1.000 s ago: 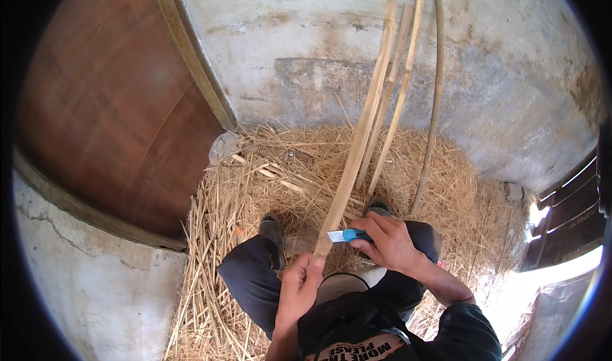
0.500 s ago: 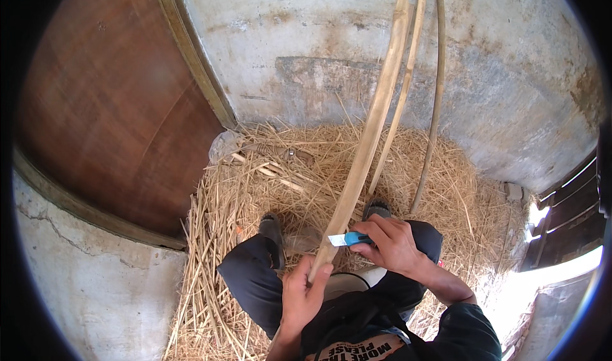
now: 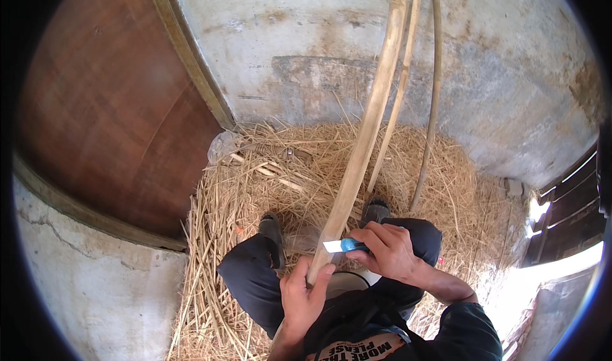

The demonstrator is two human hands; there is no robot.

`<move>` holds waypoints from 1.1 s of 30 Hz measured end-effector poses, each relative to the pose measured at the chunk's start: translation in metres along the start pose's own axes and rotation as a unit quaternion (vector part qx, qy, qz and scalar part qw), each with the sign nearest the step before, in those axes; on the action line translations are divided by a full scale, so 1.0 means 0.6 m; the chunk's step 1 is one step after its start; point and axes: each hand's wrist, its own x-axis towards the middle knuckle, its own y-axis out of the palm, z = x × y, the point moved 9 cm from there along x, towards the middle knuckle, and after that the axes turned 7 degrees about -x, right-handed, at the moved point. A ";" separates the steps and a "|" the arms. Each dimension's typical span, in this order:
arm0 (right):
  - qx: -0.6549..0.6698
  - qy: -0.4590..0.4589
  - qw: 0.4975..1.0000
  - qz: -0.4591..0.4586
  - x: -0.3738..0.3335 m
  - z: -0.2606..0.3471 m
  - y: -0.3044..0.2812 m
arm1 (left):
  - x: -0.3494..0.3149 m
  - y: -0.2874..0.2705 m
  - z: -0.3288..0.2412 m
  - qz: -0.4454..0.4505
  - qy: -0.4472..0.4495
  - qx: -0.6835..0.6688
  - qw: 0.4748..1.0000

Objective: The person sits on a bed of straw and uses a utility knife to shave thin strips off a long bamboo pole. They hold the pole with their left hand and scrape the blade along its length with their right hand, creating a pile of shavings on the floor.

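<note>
A long pale bamboo slat [image 3: 362, 151] slants from my lap up toward the far wall. My left hand [image 3: 305, 297] is closed around its near end, thumb pressed on top. In my right hand [image 3: 390, 249] is a blue utility knife [image 3: 349, 245]. Its broad bright blade lies across the slat, just beyond my left fingers. My right fingers wrap the knife's handle and hide most of it. Whether the edge bites into the bamboo I cannot tell.
A thin pale stick [image 3: 395, 100] and a darker stick [image 3: 433, 87] lean on the stained wall [image 3: 319, 29]. Straw and shavings [image 3: 223, 284] cover the floor around my shoes [image 3: 271, 227]. A brown wooden panel [image 3: 108, 119] stands at the left, dark slats [image 3: 567, 214] at the right.
The knife blade has shifted slightly toward me and to the left along the slat. The slat's far end appears a little higher. My left hand keeps its grip.
</note>
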 end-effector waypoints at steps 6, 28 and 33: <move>-0.011 0.003 1.000 -0.005 0.001 0.003 -0.004 | -0.002 -0.002 -0.003 -0.015 0.012 0.011 1.000; -0.033 0.009 0.999 -0.022 0.004 -0.015 -0.015 | -0.015 -0.004 0.005 -0.007 -0.011 0.017 1.000; -0.029 0.009 0.999 -0.027 0.013 -0.023 -0.021 | -0.018 -0.004 0.004 -0.003 -0.021 0.015 1.000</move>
